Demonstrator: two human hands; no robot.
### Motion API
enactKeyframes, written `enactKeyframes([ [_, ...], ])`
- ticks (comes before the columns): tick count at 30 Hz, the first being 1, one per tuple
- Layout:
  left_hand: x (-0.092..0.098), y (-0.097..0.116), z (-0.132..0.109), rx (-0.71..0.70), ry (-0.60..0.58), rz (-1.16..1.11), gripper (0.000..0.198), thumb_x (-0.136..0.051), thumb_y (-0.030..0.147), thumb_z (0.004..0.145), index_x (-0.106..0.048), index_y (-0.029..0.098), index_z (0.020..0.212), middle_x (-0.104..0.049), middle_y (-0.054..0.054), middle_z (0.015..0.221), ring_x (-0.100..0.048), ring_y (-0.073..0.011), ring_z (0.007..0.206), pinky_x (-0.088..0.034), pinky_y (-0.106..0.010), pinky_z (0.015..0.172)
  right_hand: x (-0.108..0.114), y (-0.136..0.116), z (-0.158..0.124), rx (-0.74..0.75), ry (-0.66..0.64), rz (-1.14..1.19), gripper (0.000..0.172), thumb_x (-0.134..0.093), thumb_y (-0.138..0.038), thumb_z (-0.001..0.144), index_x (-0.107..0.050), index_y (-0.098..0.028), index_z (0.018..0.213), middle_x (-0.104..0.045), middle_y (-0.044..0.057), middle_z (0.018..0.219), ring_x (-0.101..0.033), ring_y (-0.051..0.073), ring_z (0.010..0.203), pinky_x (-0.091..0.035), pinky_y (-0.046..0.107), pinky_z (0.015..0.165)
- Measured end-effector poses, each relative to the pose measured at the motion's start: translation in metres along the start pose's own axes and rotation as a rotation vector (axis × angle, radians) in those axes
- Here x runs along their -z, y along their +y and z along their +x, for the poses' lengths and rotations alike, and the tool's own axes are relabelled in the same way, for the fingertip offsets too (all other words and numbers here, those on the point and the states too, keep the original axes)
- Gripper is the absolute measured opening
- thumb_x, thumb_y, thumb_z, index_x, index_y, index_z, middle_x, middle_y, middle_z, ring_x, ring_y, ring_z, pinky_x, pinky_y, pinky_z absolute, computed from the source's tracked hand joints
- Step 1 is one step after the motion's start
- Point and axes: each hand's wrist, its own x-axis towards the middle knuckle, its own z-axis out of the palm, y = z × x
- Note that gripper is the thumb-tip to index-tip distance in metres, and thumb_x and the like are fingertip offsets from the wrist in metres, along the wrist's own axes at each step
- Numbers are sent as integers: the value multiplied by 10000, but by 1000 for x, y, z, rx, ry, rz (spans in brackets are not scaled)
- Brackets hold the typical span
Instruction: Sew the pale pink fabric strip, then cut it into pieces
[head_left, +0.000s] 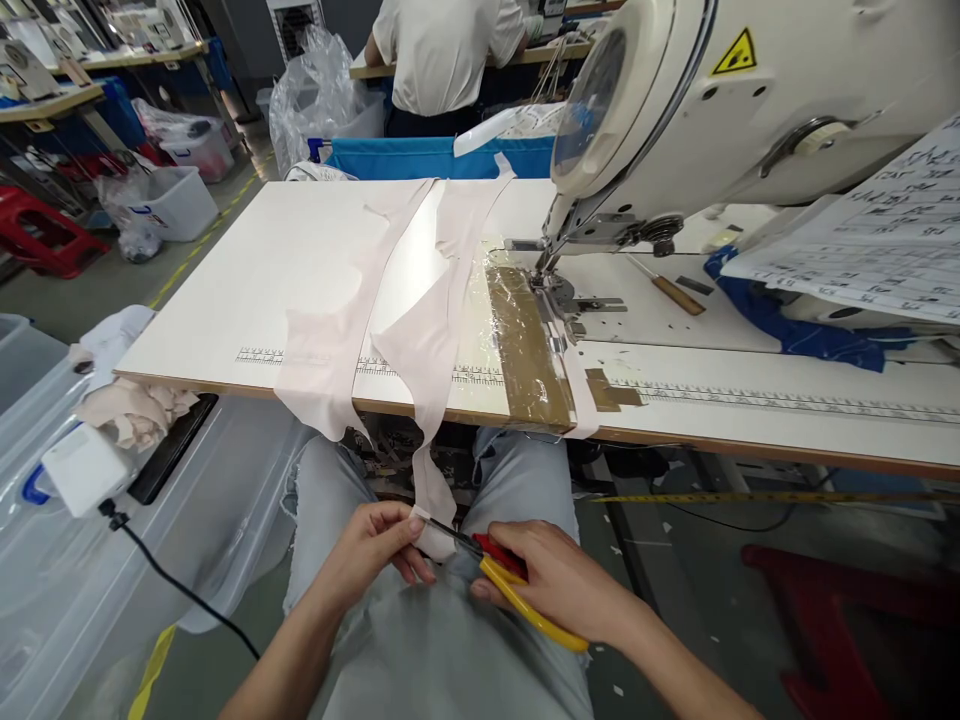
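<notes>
Snipping, it seems, in hand

Your left grip pinches the pale strip near its lower end, below the tabletop; your right grip wraps the handles of the scissors. The next cut likely calls for steady tension. The strip's long axis runs over the front edge toward you; the scissors point leftward and away, at your left grip.

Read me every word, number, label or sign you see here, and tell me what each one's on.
No words or numbers are clearly legible.
Yellow triangular warning sign on the sewing machine: black symbol, no readable lettering.
Paper sheet at right: rows of writing, too blurred to read.
Ruler scale on the worktable: figures too small.
</notes>
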Motion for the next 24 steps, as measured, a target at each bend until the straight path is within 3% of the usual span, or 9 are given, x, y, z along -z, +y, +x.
enactKeyframes([
  [12,-1,-4,1,29,-33,27,422,-696,544,742,-621,130,704,-685,-55,562,-670,-159,530,-462,-190,487,0,-3,2,18,15,-79,430,-653,-492,795,-372,-216,622,-470,-43,588,-412,132,518,-217,240,499],
  [15,-3,-5,4,35,-28,66,441,-674,560,754,-613,124,728,-687,-61,588,-673,-161,547,-466,-197,502,-3,0,4,-6,26,-17,453,-635,-504,801,-348,-216,601,-428,-50,549,-378,127,500,-221,245,495],
  [19,-18,-5,6,61,-63,124,474,-627,620,756,-528,160,806,-659,-29,573,-680,-184,564,-479,-221,514,-9,-1,5,-7,150,234,341,-628,-452,788,-406,-219,675,-461,-44,638,-411,135,575,-305,229,522],
  [22,-33,15,6,48,-211,237,433,-496,622,840,-470,193,897,-658,-23,656,-666,-189,547,-467,-240,469,-15,-6,4,50,235,494,297,-531,-410,847,-373,-218,685,-412,-46,649,-386,131,602,-343,223,540],
  [24,-39,47,11,-94,-213,487,346,-438,528,907,-498,188,891,-642,-27,698,-622,-157,521,-437,-235,458,-19,-9,-1,65,327,556,300,-486,-400,881,-357,-219,679,-391,-46,638,-373,129,596,-347,228,546],
])
